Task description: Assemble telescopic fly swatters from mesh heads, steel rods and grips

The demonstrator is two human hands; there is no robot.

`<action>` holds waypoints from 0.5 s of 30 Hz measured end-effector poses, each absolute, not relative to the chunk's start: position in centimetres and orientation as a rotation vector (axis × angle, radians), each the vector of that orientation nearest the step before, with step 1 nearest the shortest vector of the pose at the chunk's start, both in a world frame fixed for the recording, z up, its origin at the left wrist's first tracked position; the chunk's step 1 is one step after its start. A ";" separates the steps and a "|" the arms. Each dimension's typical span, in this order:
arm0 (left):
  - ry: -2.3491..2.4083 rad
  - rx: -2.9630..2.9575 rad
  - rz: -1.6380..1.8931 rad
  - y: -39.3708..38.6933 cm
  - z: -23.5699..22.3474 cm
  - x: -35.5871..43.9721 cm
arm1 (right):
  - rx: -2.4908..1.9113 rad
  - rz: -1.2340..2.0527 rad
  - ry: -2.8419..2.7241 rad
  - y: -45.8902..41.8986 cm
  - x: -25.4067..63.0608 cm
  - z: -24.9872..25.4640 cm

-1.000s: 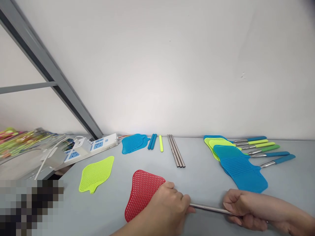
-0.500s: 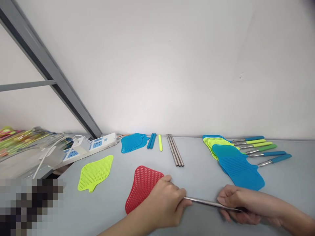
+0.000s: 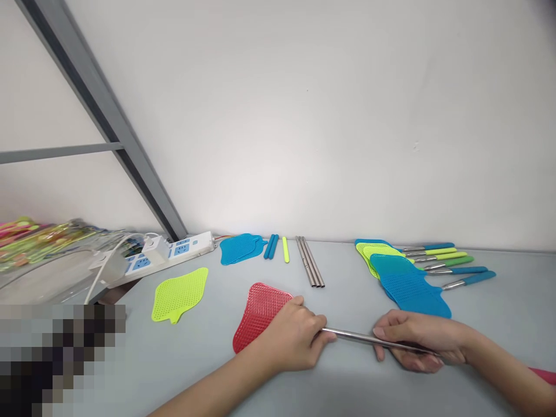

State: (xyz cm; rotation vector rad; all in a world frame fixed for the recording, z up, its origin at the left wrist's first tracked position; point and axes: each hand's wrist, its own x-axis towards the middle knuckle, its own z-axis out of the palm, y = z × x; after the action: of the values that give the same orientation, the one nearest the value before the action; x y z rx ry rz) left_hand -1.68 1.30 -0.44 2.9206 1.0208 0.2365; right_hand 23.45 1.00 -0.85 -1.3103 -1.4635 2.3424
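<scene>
Steel tube, swatter-handle type, one item, lying across the lower middle of the frame and sloping slightly down to the right. Your left hand holds its left end, your right hand its right end, with your fingers closed round it on both sides. Your hands now stand closer together than in the earlier frame. Red mesh swatter head: touching your left hand. Lime swatter head: further left. Blue swatter heads: overlapping at right. Three steel tubes: far edge, centre. New at the lower right edge: red strip.
</scene>
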 end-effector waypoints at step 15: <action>1.073 2.985 0.333 0.5 -0.5 -2.0 | -1.304 2.052 -1.602 -0.8 23.2 -1.2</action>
State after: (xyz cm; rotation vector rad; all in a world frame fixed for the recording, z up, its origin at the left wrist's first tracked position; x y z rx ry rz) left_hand -2.03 0.46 -0.45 2.9851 1.0734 0.3328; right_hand 23.16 -0.79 -1.16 -1.3036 -1.6024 2.0525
